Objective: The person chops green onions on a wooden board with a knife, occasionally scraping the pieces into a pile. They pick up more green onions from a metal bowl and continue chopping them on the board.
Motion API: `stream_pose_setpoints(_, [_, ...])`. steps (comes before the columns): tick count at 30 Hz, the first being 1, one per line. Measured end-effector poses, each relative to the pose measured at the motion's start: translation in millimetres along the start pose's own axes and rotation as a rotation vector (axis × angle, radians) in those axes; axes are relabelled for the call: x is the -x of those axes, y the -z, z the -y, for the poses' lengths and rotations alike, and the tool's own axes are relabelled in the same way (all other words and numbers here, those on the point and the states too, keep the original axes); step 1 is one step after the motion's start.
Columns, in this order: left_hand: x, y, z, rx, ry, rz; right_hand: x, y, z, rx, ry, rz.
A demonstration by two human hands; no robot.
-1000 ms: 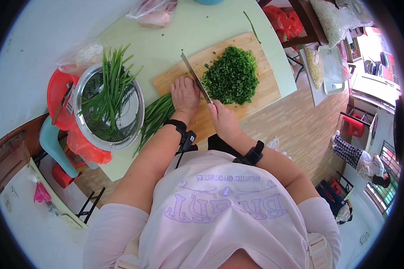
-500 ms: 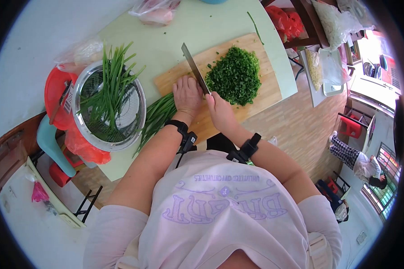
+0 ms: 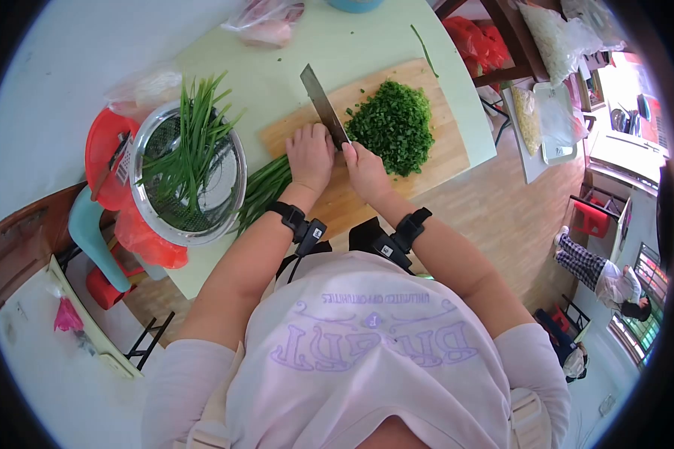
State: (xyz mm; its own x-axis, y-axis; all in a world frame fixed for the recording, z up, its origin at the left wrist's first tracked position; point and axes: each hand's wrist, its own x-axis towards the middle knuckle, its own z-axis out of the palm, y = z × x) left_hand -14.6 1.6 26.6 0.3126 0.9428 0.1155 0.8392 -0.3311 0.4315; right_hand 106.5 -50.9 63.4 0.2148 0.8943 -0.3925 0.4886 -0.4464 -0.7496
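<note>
A kitchen knife (image 3: 323,105) is gripped by its handle in my right hand (image 3: 367,173), its blade pointing away from me and beside my left fingers. My left hand (image 3: 311,157) is closed over a bundle of garlic chives (image 3: 266,188), pressing it on the wooden cutting board (image 3: 436,161). The long uncut stalks trail off the board toward the lower left. To the right of the blade lies a heap of chopped chives (image 3: 393,127). The cut ends under my left fingers are hidden.
A metal colander (image 3: 240,176) with more chives stands left, near a red basin (image 3: 97,161). A plastic bag of meat (image 3: 269,30) and a blue bowl (image 3: 354,4) lie at the far edge. Another person (image 3: 603,273) is at the far right.
The knife blade has tilted, so more of its flat face shows. Both hands keep their grips and stay nearly in place. The view has shifted slightly.
</note>
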Motion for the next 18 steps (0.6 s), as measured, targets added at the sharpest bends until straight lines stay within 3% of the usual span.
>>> stream_pose_setpoints(8, [11,0,13,-0.015,0.039,-0.180,-2,2,-4,-0.001,0.020,0.024])
stream_pose_setpoints(18, [14,-12,14,0.003,0.061,-0.218,19,23,0,0.075,0.055,0.028])
